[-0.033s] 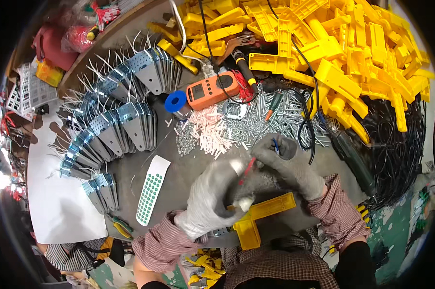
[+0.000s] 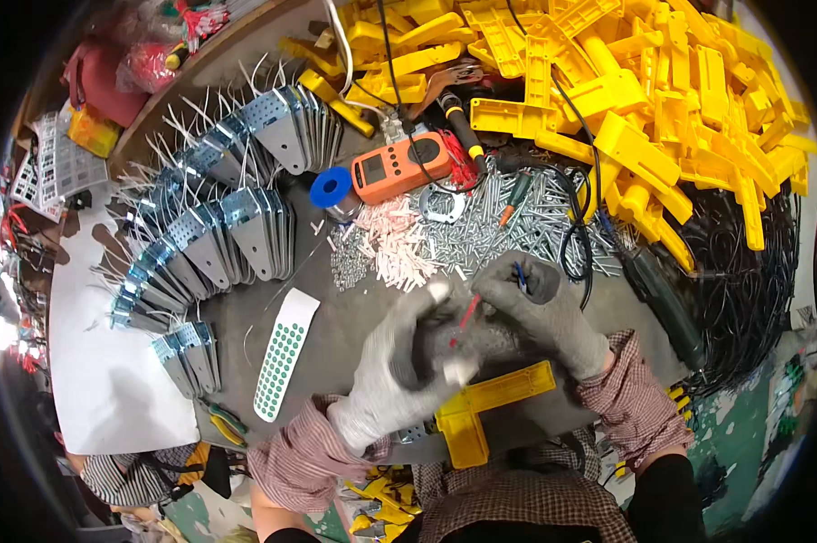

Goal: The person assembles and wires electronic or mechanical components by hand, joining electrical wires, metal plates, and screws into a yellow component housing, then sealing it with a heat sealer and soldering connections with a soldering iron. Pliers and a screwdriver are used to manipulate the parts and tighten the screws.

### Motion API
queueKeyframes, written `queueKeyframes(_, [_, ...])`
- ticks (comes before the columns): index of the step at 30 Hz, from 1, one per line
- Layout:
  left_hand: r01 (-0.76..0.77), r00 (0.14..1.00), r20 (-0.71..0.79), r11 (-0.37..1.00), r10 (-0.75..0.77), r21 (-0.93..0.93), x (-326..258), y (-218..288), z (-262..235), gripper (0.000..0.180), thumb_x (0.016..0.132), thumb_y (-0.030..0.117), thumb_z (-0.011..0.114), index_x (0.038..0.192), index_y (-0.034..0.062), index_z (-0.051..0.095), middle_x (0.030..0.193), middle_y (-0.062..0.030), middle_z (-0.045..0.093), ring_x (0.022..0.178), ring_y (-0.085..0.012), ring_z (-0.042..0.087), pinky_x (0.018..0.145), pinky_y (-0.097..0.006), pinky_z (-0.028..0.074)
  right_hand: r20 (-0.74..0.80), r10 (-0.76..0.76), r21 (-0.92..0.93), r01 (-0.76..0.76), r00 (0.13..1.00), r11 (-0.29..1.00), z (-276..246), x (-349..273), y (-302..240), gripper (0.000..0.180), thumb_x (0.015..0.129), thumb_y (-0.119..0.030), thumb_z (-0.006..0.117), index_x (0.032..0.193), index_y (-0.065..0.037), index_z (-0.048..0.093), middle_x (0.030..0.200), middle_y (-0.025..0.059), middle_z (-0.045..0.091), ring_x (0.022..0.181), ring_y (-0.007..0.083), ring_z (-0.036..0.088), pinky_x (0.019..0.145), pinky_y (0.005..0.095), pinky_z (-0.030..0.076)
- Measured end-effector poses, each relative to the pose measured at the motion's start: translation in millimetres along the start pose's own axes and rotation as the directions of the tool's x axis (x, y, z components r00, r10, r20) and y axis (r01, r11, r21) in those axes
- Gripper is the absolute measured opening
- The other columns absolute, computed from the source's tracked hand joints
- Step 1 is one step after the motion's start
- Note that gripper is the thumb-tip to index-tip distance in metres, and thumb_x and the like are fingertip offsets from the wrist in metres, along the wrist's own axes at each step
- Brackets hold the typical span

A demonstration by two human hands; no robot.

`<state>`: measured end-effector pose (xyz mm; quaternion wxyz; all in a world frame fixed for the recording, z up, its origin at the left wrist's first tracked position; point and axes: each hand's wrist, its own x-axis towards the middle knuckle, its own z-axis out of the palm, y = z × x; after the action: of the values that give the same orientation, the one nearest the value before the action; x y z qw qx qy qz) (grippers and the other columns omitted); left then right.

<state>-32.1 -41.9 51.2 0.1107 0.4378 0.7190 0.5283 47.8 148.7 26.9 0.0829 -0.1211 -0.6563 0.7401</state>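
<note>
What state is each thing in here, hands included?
Left gloved hand: open, fingers apart.
Right gloved hand: fingers curled in; grip unclear.
Red strip: slanting down from the right fingertips.
Orange handheld meter: lying face up.
Green-dotted white sheet: lying flat, one end without dots.
Blue-flanged spool: flange up.
Metal screws: loose, heaped.
Yellow plastic housings: piled up.
Black cables: tangled.

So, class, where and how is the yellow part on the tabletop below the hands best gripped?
Probably by the narrow arm of the yellow part, near its free end, coming from the right: that arm points right and looks slim enough to pinch across its long edges, while the left hand sits close to the wider left end.
</note>
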Motion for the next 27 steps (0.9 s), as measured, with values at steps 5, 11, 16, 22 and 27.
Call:
queueKeyframes(5, [0.501, 0.862, 0.165, 0.76, -0.479, -0.413, 2, -8, 0, 0.025, 0.09, 0.011, 0.07, 0.11, -0.0032, 0.064, 0.094, -0.0057, 0.068, 0.09, -0.0078, 0.061, 0.078, -0.024, 0.052, 0.09, -0.427, -0.448, 0.419, 0.9, 0.79, 8, -9, 6, 0.015, 0.092, -0.014, 0.066, 0.097, -0.001, 0.065, 0.084, 0.0064, 0.065, 0.076, 0.0139, 0.06, 0.069, 0.0276, 0.049])
queueKeyframes(11, [0.277, 0.907, -0.22, 0.901, -0.36, -0.332, -29, 2, -5, 0.014, 0.092, 0.005, 0.064, 0.105, 0.0008, 0.062, 0.086, -0.0017, 0.062, 0.075, -0.0046, 0.056, 0.064, -0.021, 0.047, 0.277, -0.176, -0.453, 0.29, 0.944, 0.843, 2, -26, 4, 0.019, 0.088, -0.015, 0.068, 0.105, -0.008, 0.066, 0.093, 0.0119, 0.066, 0.083, 0.0274, 0.066, 0.072, 0.0337, 0.053])
queueKeyframes(16, [-0.115, 0.992, -0.004, 0.906, 0.128, 0.406, -95, -11, 22, 0.029, 0.079, 0.021, 0.068, 0.102, 0.0044, 0.063, 0.098, -0.0107, 0.063, 0.092, -0.0272, 0.061, 0.085, -0.046, 0.049, 0.55, 0.089, -0.703, 0.403, 0.83, 0.586, 2, -30, 16, 0.03, 0.093, -0.025, 0.062, 0.119, -0.01, 0.064, 0.093, 0.0155, 0.068, 0.081, 0.0328, 0.067, 0.069, 0.0388, 0.054])
queueKeyframes(22, [-0.219, 0.975, 0.098, 0.812, 0.197, 0.541, -92, -31, 24, 0.036, 0.071, 0.029, 0.069, 0.097, 0.0036, 0.065, 0.105, -0.0127, 0.063, 0.109, -0.0314, 0.057, 0.103, -0.053, 0.038, 0.419, 0.111, -0.749, 0.274, 0.901, 0.603, 12, -32, -8, 0.033, 0.097, -0.033, 0.057, 0.117, -0.008, 0.067, 0.093, 0.0179, 0.068, 0.083, 0.0345, 0.067, 0.073, 0.0413, 0.054])
queueKeyframes(27, [-0.004, 0.998, 0.061, 1.0, 0.003, 0.008, -85, -26, 15, 0.018, 0.078, 0.022, 0.069, 0.091, 0.0095, 0.066, 0.084, -0.006, 0.065, 0.085, -0.0295, 0.064, 0.09, -0.051, 0.045, 0.389, 0.118, -0.734, 0.23, 0.914, 0.639, 14, -21, -7, 0.032, 0.1, -0.03, 0.052, 0.117, -0.008, 0.066, 0.105, 0.0168, 0.067, 0.095, 0.0338, 0.065, 0.085, 0.0381, 0.051])
